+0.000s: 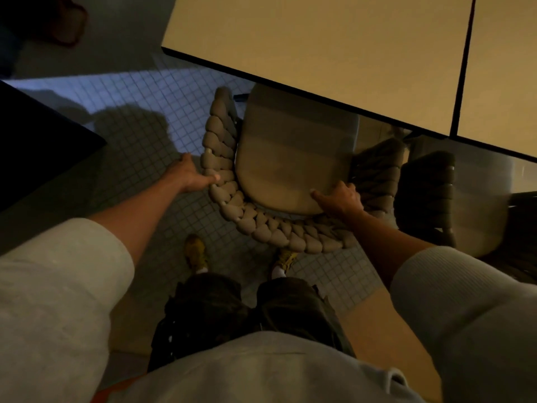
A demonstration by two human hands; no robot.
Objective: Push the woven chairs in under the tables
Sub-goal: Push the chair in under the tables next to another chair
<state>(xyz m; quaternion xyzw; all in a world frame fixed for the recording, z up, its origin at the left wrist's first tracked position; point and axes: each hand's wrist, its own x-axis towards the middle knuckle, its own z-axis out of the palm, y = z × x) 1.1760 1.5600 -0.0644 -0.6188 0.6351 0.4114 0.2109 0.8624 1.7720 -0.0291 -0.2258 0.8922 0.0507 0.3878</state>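
Note:
A woven chair (261, 228) with a thick braided beige backrest and a tan seat cushion (290, 158) stands in front of me. The front of its seat is under the edge of the pale-topped table (319, 39). My left hand (191, 175) grips the left side of the braided back, thumb over the top and fingers on the outside. My right hand (341, 199) holds the right side of the back, with its fingers reaching onto the cushion's rear corner.
A second, darker woven chair (424, 196) stands close on the right, partly under the adjoining table (508, 68). A dark piece of furniture (43, 141) juts in at the left. The floor (139, 117) is small square tiles; my feet in yellow shoes stand just behind the chair.

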